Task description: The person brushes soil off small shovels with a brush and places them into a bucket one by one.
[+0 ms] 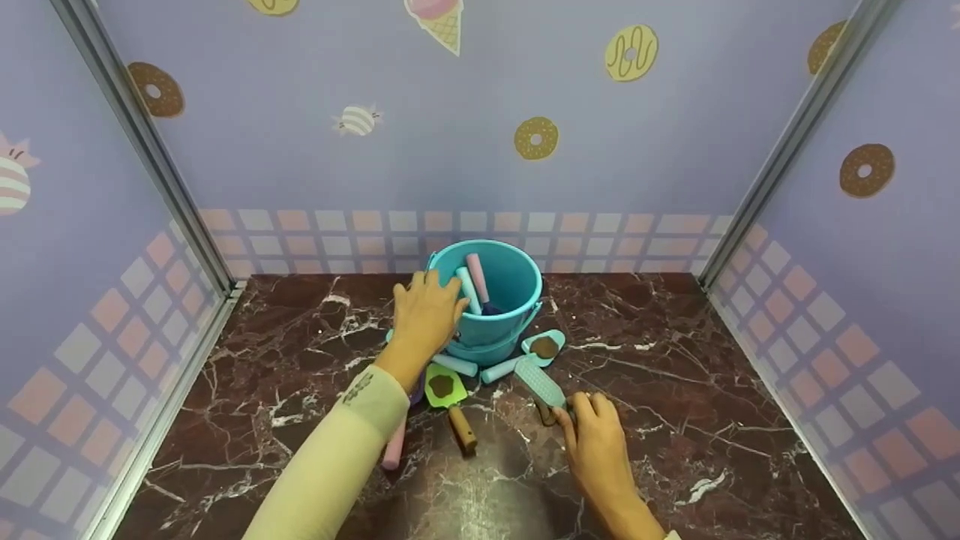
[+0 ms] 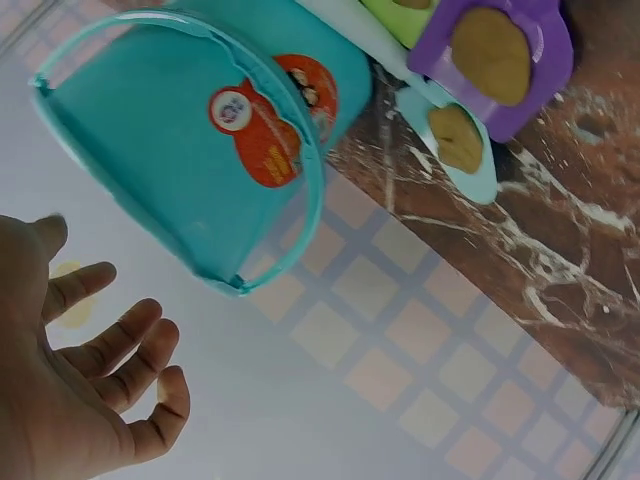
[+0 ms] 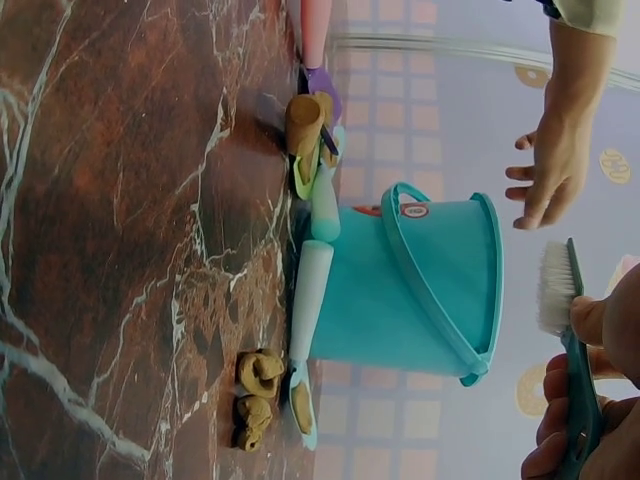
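Note:
A teal bucket (image 1: 491,330) stands upright near the back wall, with a pink handle (image 1: 477,276) and a light blue handle (image 1: 469,291) leaning inside it. My left hand (image 1: 427,311) hovers over the bucket's left rim, fingers loosely bent and holding nothing; the left wrist view has it apart from the bucket. In my right hand (image 1: 600,442) I grip the teal handle of a brush (image 3: 578,365), its white bristles (image 3: 555,288) pointing away from the palm. Two brown lumps (image 3: 260,372) lie on the tabletop beyond that hand.
Scoops surround the bucket's base: a light blue one (image 1: 555,337) at right, a green one (image 1: 442,386) with a brown handle in front, and a purple one (image 2: 495,60). Brown material sits in them. A pink handle (image 1: 393,446) lies nearby. Patterned walls (image 1: 480,172) enclose the marbled table (image 1: 675,420).

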A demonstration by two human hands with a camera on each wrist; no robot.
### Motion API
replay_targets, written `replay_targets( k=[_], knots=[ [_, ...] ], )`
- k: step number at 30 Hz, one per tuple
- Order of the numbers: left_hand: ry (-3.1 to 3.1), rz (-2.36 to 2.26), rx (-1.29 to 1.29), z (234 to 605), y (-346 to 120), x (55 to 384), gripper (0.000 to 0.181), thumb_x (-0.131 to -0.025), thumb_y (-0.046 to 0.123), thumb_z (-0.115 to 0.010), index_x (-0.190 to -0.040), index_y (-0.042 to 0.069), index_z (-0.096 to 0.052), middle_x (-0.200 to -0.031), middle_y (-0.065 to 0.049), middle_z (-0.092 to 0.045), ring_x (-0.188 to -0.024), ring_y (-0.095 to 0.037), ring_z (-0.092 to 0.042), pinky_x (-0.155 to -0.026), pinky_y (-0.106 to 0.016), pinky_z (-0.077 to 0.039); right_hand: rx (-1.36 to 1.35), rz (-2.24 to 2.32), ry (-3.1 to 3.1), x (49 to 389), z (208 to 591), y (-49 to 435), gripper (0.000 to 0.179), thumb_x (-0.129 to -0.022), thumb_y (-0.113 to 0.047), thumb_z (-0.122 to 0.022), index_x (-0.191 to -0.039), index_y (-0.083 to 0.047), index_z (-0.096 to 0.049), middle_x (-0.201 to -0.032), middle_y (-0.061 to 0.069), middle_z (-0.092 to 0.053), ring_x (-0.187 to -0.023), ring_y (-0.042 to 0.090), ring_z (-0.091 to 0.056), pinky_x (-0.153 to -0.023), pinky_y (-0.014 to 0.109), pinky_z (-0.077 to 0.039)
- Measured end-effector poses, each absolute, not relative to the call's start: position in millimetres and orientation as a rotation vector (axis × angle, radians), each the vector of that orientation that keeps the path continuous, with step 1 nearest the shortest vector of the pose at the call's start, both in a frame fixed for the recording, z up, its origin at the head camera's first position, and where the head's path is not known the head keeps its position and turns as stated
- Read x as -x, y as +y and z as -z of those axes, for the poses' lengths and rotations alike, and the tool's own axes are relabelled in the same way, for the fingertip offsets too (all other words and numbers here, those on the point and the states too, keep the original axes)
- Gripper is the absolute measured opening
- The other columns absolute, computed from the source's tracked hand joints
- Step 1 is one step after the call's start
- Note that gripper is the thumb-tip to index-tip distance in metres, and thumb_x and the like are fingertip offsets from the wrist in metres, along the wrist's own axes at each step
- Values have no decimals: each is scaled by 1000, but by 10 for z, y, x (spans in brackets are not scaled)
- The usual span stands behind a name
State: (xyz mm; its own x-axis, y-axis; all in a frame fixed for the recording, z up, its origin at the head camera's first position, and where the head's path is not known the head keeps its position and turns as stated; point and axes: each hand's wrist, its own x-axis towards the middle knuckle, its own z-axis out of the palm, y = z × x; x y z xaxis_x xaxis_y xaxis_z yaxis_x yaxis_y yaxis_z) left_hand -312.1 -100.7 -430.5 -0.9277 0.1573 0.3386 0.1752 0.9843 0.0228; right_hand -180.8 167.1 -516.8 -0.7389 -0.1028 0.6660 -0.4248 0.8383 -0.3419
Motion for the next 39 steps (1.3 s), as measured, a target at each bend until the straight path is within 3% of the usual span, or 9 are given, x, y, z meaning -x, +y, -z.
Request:
replay_targets(
  k=[10, 18, 31, 39],
  knots=[
    [-2603, 335, 130, 4714, -1245, 2525, 44, -100, 47, -59, -123, 9, -63, -113, -16, -63, -102, -36, -59, -71, -52, -48, -428, -620, -2304, 1817, 5142, 1593, 18, -90, -16, -76, -91, -8, -60, -81, 2, -47, -74, 17, -47, -62, 35, -46],
    [-2591, 447, 36, 5115, -1441, 2101, 43, -98, 41, -66, -121, 5, -64, -107, -18, -65, -94, -38, -62, -67, -55, -50, -429, -619, -2319, 1802, 5133, 1572, 18, -90, -17, -76, -91, -9, -60, -80, 1, -45, -73, 16, -45, -61, 34, -45],
    [-2915, 564, -263, 5721, -1466, 2088, 53, -94, 42, -69, -122, -3, -60, -111, -26, -61, -103, -47, -62, -78, -64, -51, -426, -603, -2342, 1797, 5110, 1556, 19, -91, -17, -76, -90, -9, -59, -81, 1, -46, -73, 15, -45, -61, 33, -45],
    [-2931, 564, -384, 5911, -1426, 2135, 37, -94, 21, -66, -116, -7, -57, -102, -30, -58, -95, -49, -62, -74, -63, -53, -424, -638, -2350, 1780, 5079, 1559, 18, -91, -19, -76, -92, -8, -62, -82, 1, -48, -73, 15, -45, -61, 34, -45]
  ],
)
